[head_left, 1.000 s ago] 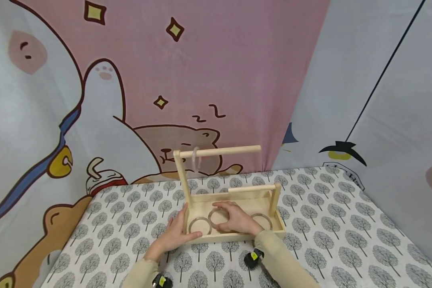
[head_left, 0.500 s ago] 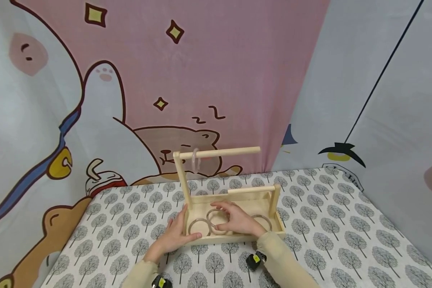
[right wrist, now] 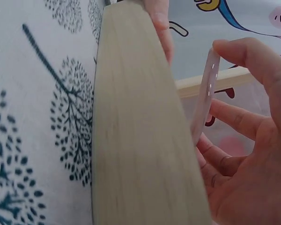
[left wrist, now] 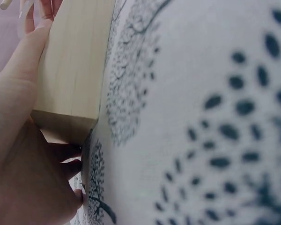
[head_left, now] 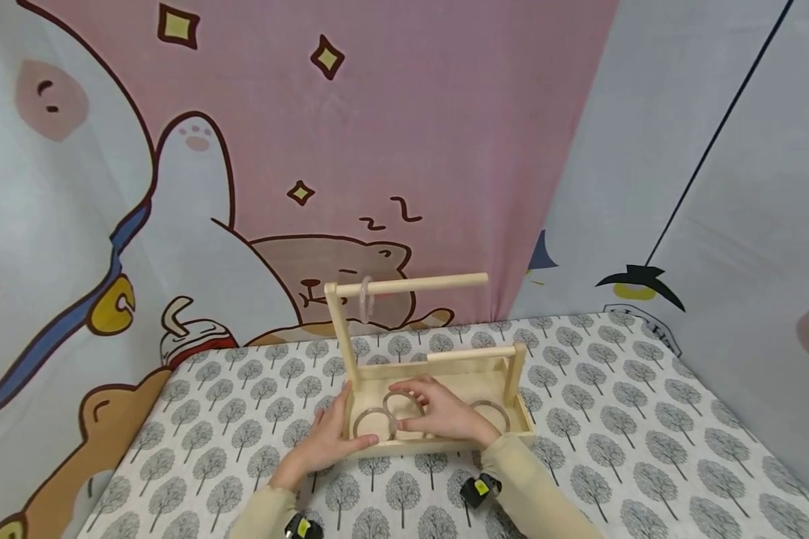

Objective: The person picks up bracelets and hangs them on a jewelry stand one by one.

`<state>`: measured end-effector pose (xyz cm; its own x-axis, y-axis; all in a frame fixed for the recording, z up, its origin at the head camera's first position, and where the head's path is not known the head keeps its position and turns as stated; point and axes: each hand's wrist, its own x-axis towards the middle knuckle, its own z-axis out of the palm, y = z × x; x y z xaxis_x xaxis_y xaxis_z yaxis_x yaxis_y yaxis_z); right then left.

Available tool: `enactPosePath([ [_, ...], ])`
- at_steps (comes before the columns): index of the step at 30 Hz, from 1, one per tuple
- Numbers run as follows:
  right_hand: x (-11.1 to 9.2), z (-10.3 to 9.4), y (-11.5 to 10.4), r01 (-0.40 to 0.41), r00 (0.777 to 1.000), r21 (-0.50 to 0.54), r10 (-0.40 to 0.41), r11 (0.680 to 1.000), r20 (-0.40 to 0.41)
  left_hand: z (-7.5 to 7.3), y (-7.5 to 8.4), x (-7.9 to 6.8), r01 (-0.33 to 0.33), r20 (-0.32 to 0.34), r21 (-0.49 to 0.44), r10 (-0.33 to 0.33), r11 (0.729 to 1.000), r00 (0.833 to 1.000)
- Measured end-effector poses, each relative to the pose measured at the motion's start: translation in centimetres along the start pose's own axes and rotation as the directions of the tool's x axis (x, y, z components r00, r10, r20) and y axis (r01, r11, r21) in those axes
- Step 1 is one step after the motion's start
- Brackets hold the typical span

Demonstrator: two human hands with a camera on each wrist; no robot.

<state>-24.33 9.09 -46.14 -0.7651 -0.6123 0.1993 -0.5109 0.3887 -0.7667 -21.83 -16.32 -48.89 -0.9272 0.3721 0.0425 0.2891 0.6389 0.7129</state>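
Tray [head_left: 426, 447] is pale wood, on the tree-print cloth [head_left: 404, 491]. Left hand [head_left: 329, 436] grips the tray's near left corner: thumb along the near wall, fingers round the end. Right hand [head_left: 445, 413] over the tray's middle, pinching a ring [right wrist: 208, 89] between thumb and fingertips. That ring, clear with a pinkish tint, stands tilted at the tray's near wall in the right wrist view; from the head view, it is inside the tray's outline, its edge at the left ring. Cannot tell whether it touches the tray floor.

Left ring [head_left: 374, 409] lies in the tray's left part; right ring [head_left: 492, 403] in its right part, partly behind the right forearm. Tall post [head_left: 342, 333] at the tray's left end, upper bar [head_left: 438, 283] running out above the tray; hung ring [head_left: 362, 301] around that bar, near the post. Short post [head_left: 514, 374] at the tray's right end, lower bar [head_left: 472, 352] pointing inward. Cartoon backdrop [head_left: 404, 135] beyond the tray.
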Motion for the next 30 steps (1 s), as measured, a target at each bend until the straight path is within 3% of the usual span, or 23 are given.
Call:
enactPosePath([
  [9, -0.3, -0.1, -1.2, -0.014, 1.000, 0.029, 0.014, 0.999, 0.001, 0.0, -0.1, 0.0, -0.004, 0.000, 0.004, 0.004, 1.000, 1.000],
  [30, -0.7, -2.7, -6.5, 0.085, 0.996, 0.031, -0.085, 0.996, 0.019, -0.1, 0.2, 0.0, -0.010, 0.003, -0.019, 0.010, 1.000, 1.000],
])
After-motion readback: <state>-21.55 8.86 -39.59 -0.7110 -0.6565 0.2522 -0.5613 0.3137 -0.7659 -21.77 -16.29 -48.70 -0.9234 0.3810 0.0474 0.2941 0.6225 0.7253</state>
